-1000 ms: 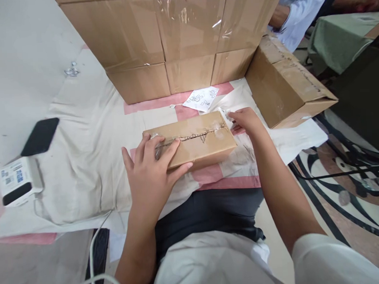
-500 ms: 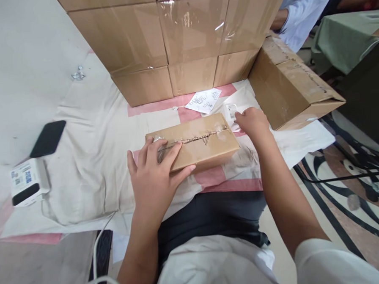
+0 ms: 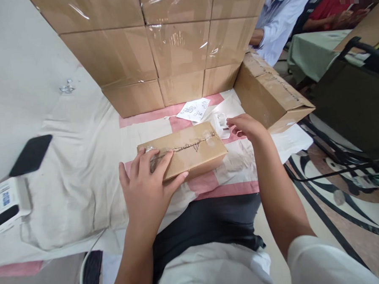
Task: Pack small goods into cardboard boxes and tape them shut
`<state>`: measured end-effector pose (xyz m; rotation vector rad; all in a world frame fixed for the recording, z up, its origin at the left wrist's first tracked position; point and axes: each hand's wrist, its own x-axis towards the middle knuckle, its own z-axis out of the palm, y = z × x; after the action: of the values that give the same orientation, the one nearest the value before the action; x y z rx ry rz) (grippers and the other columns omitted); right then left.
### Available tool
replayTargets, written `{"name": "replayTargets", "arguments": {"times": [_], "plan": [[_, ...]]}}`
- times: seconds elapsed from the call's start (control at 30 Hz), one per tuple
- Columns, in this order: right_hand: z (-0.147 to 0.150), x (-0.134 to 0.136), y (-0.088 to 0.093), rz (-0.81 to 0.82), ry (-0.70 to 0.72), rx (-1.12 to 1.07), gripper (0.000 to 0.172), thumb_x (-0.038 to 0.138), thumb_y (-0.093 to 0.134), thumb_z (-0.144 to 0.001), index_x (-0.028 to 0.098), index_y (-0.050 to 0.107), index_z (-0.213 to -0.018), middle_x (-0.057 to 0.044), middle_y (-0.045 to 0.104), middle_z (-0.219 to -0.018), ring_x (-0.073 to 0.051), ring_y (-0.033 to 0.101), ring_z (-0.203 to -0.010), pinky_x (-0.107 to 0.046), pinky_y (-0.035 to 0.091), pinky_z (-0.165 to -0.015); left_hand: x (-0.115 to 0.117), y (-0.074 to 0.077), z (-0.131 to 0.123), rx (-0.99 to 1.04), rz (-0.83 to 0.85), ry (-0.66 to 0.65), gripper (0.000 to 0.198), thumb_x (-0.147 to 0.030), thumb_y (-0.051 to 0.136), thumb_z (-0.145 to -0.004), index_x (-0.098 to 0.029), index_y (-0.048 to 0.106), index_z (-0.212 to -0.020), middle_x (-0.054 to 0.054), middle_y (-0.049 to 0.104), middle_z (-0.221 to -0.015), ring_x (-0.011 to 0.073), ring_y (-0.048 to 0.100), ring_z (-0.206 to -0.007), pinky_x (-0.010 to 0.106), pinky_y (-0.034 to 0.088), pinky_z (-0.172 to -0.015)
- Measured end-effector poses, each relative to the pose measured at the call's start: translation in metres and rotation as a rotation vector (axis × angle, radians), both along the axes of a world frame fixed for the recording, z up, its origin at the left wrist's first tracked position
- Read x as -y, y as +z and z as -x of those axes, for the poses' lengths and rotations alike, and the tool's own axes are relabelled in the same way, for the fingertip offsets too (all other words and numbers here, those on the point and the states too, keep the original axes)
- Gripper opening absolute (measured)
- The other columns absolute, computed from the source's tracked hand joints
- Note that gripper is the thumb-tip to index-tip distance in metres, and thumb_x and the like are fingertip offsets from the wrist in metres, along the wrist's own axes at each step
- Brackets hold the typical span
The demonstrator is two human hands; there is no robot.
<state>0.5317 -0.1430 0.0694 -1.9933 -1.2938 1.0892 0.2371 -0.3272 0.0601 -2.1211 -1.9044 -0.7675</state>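
My left hand (image 3: 149, 173) lies with spread fingers on the left end of a small closed cardboard box (image 3: 190, 148). Its thumb stretches along the box's near top edge. A torn, ragged seam runs along the box top, with some clear tape at the left end. To the right of the box, my right hand (image 3: 241, 125) has its fingers loosely apart, its fingertips at the right edge of a small white item (image 3: 221, 125) with a greyish patch. Whether they touch it is hard to tell. A white paper with drawn shapes (image 3: 193, 110) lies just behind.
Taped cardboard boxes (image 3: 181, 45) form a stacked wall behind. A larger carton (image 3: 266, 95) stands at the right. On the left lie a black phone (image 3: 31, 155) and a white device (image 3: 8, 202) on the cloth (image 3: 64, 186). A person's sleeve (image 3: 278, 23) shows beyond; a dark chair (image 3: 349, 99) stands right.
My right hand has loosened from a pinch at the white item, its fingers now further apart. My left hand stays on the box. The view has shifted slightly.
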Motion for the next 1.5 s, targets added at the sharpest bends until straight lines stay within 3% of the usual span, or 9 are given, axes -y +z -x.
{"name": "replayTargets", "arguments": {"times": [0.17, 0.47, 0.57, 0.67, 0.83, 1.07, 1.23, 1.37, 1.5], "plan": [[0.0, 0.005, -0.004, 0.025, 0.049, 0.156, 0.019, 0.027, 0.06, -0.089, 0.015, 0.066, -0.077, 0.002, 0.047, -0.047, -0.012, 0.045, -0.045, -0.023, 0.034, -0.047, 0.0, 0.003, -0.001, 0.019, 0.031, 0.047, 0.045, -0.055, 0.063, -0.093, -0.031, 0.066, -0.132, 0.012, 0.064, -0.139, 0.0405, 0.059, -0.124, 0.064, 0.026, -0.118], [-0.007, 0.006, 0.004, -0.014, 0.051, 0.241, 0.02, 0.028, 0.062, -0.087, 0.015, 0.07, -0.074, -0.001, 0.053, -0.053, -0.014, 0.053, -0.054, -0.024, 0.044, -0.059, 0.011, 0.009, -0.025, 0.071, -0.104, 0.05, 0.042, -0.043, 0.066, -0.091, -0.026, 0.066, -0.13, 0.017, 0.064, -0.139, 0.0429, 0.057, -0.126, 0.07, 0.021, -0.118], [-0.005, 0.006, 0.004, 0.011, 0.057, 0.212, 0.02, 0.027, 0.061, -0.088, 0.015, 0.067, -0.073, -0.002, 0.055, -0.052, -0.015, 0.055, -0.052, -0.025, 0.044, -0.057, 0.024, -0.007, -0.073, 0.207, -0.292, -0.25, 0.03, -0.026, 0.069, -0.088, -0.027, 0.069, -0.118, 0.011, 0.07, -0.123, 0.0336, 0.064, -0.118, 0.059, 0.035, -0.116], [-0.004, 0.005, 0.001, 0.042, 0.073, 0.161, 0.018, 0.026, 0.061, -0.088, 0.016, 0.063, -0.074, -0.001, 0.055, -0.05, -0.015, 0.054, -0.047, -0.024, 0.042, -0.051, 0.019, -0.042, -0.135, 0.54, -0.021, -0.617, 0.036, -0.014, 0.06, -0.089, -0.028, 0.064, -0.122, 0.008, 0.071, -0.116, 0.0229, 0.068, -0.11, 0.039, 0.052, -0.103], [-0.008, 0.005, -0.007, 0.071, 0.104, 0.08, 0.017, 0.023, 0.058, -0.092, 0.016, 0.057, -0.077, 0.001, 0.054, -0.051, -0.013, 0.057, -0.046, -0.021, 0.039, -0.047, -0.039, -0.084, -0.215, 1.059, 0.429, -0.346, 0.075, -0.009, 0.066, -0.076, -0.017, 0.04, -0.146, 0.022, 0.044, -0.152, 0.0316, 0.042, -0.148, 0.046, 0.04, -0.12], [-0.007, 0.0, -0.006, 0.161, 0.119, 0.053, 0.021, 0.03, 0.054, -0.097, 0.015, 0.054, -0.082, -0.005, 0.061, -0.061, -0.019, 0.068, -0.054, -0.028, 0.057, -0.056, -0.09, -0.068, -0.238, 1.158, 0.444, -0.138, 0.094, -0.014, 0.067, -0.079, -0.015, 0.016, -0.158, 0.024, 0.011, -0.171, 0.0319, 0.008, -0.162, 0.045, 0.019, -0.13], [-0.005, -0.01, -0.007, 0.201, 0.152, 0.104, 0.023, 0.034, 0.054, -0.096, 0.013, 0.057, -0.086, -0.009, 0.065, -0.065, -0.022, 0.069, -0.054, -0.033, 0.059, -0.054, -0.096, -0.07, -0.23, 1.192, 0.433, -0.112, 0.094, -0.016, 0.065, -0.083, -0.019, 0.01, -0.16, 0.019, 0.02, -0.17, 0.0279, 0.029, -0.157, 0.038, 0.029, -0.126], [-0.007, -0.01, -0.004, 0.165, 0.178, 0.2, 0.019, 0.033, 0.055, -0.094, 0.014, 0.059, -0.093, -0.006, 0.064, -0.063, -0.022, 0.067, -0.05, -0.033, 0.057, -0.052, -0.087, -0.074, -0.229, 1.175, 0.469, -0.201, 0.092, -0.015, 0.064, -0.083, -0.019, 0.015, -0.16, 0.023, 0.031, -0.164, 0.0224, 0.071, -0.107, 0.038, 0.05, -0.108], [-0.006, -0.009, 0.003, 0.121, 0.212, 0.3, 0.018, 0.031, 0.057, -0.092, 0.014, 0.061, -0.089, -0.006, 0.063, -0.062, -0.023, 0.066, -0.047, -0.032, 0.053, -0.051, -0.079, -0.074, -0.229, 1.089, 0.486, -0.308, 0.09, -0.013, 0.064, -0.082, -0.021, 0.018, -0.159, 0.022, 0.05, -0.15, 0.0224, 0.071, -0.097, 0.042, 0.053, -0.102]]}}
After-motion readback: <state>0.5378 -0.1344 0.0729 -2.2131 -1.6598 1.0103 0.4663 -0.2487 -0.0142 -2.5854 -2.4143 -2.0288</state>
